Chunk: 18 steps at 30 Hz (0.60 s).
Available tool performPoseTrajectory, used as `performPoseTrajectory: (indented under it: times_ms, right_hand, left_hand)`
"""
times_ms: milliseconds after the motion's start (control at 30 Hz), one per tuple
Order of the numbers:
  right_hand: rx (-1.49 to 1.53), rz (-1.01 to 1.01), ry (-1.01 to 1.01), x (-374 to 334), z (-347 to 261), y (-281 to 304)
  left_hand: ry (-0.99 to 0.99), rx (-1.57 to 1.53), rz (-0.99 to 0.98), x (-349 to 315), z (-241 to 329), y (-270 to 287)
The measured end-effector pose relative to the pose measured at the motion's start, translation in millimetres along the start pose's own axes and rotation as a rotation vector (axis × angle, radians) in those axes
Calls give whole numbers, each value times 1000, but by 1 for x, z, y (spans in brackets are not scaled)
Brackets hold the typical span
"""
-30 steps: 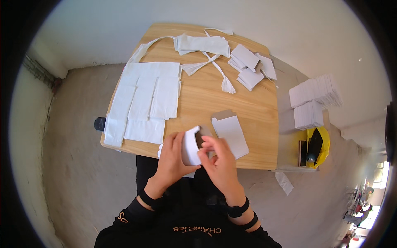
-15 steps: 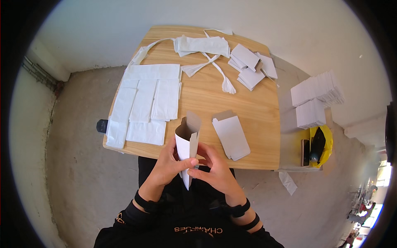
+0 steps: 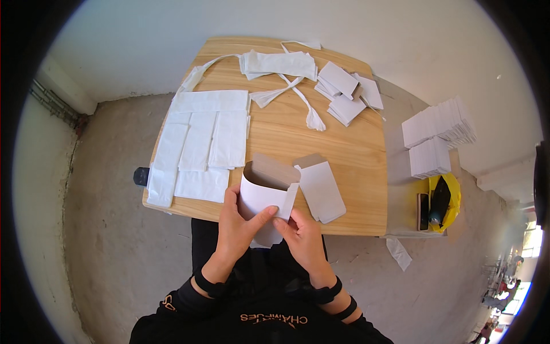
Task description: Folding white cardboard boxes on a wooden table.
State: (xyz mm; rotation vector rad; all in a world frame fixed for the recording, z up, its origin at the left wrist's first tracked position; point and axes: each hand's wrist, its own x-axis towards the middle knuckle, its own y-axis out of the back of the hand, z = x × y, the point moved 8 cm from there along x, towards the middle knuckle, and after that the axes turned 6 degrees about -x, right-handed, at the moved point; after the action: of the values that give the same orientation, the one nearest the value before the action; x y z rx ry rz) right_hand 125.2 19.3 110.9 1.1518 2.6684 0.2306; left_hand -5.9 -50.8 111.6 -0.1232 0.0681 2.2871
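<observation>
Between my two hands is a white cardboard box point(image 3: 262, 198), partly opened out, with its grey inside showing at the open top. My left hand point(image 3: 238, 226) closes on its left side, the thumb lying across the front. My right hand point(image 3: 302, 238) grips the lower right edge, its thumb close to the left thumb. The box is over the table's front edge, with its lower end above my lap. Just right of it lies a flattened white carton point(image 3: 322, 192) with a grey flap, apart from my hands.
White flat plastic bags point(image 3: 200, 140) cover the table's left side. A bag stack point(image 3: 281, 63) and twisted white strips point(image 3: 309, 112) lie toward the back. Folded cartons point(image 3: 344, 86) sit back right. Beyond the table are carton stacks point(image 3: 438, 126), a yellow bag point(image 3: 454, 200) and a phone point(image 3: 423, 211).
The box has turned and opened wider, from a narrow folded shape to a broad face toward me. Both hands have shifted with it, still holding on.
</observation>
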Motion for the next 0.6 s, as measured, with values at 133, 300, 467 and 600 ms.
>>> performPoseTrajectory:
  times_ms: [133, 300, 467, 600]
  right_hand:
    - [95, 14, 25, 1, 3, 4]
    - [414, -77, -51, 4, 12, 1]
    - [295, 25, 18, 7, 18, 8]
    - [-102, 340, 89, 4, 8, 29]
  left_hand:
    - [-10, -262, 20, 0, 2, 4]
    - [10, -220, -16, -4, 1, 7]
    - [56, -273, -53, -2, -9, -1]
    - [16, 72, -153, -12, -2, -10]
